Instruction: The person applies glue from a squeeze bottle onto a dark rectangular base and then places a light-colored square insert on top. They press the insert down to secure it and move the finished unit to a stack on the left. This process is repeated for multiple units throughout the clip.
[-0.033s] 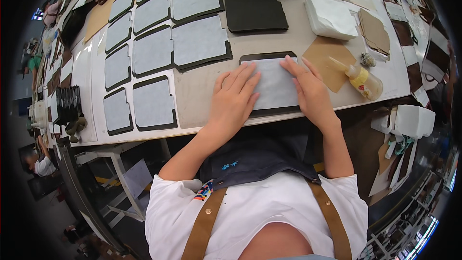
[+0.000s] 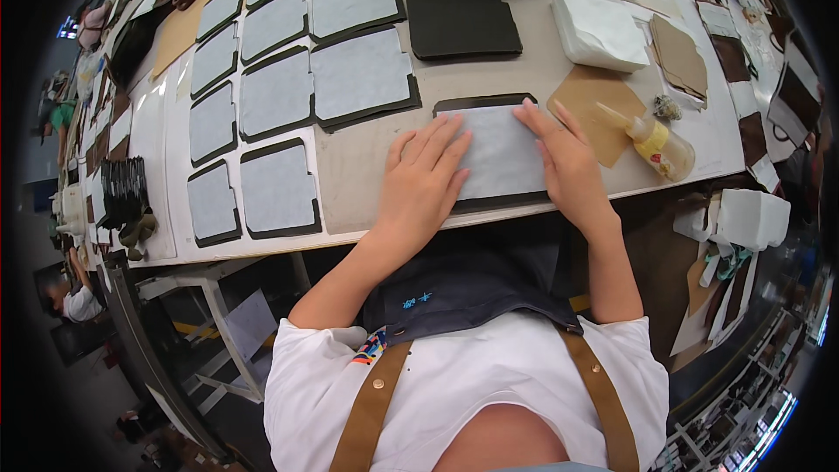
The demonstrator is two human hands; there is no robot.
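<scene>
A black leather-like panel with a light grey sheet (image 2: 501, 153) on it lies at the table's near edge. Black margin shows along its far and near sides. My left hand (image 2: 423, 166) rests flat over the sheet's left side, fingers stretched out and slightly apart. On the right side lies my right hand (image 2: 568, 157), its fingers extended with the tips near the far right corner. Neither hand grips anything. Rows of similar grey-faced panels (image 2: 281, 185) cover the table to the left. Beyond my hands lies a stack of plain black panels (image 2: 463, 19).
Right of my hands are a tan sheet (image 2: 587, 109), a glue bottle with a pointed nozzle (image 2: 662, 150), a white stack (image 2: 599, 31) and brown pieces (image 2: 679, 59). A bundle of black strips (image 2: 124, 192) hangs at the left edge. Other people are at far left.
My right hand has shifted very slightly to the right along the sheet. The left hand stays nearly where it was.
</scene>
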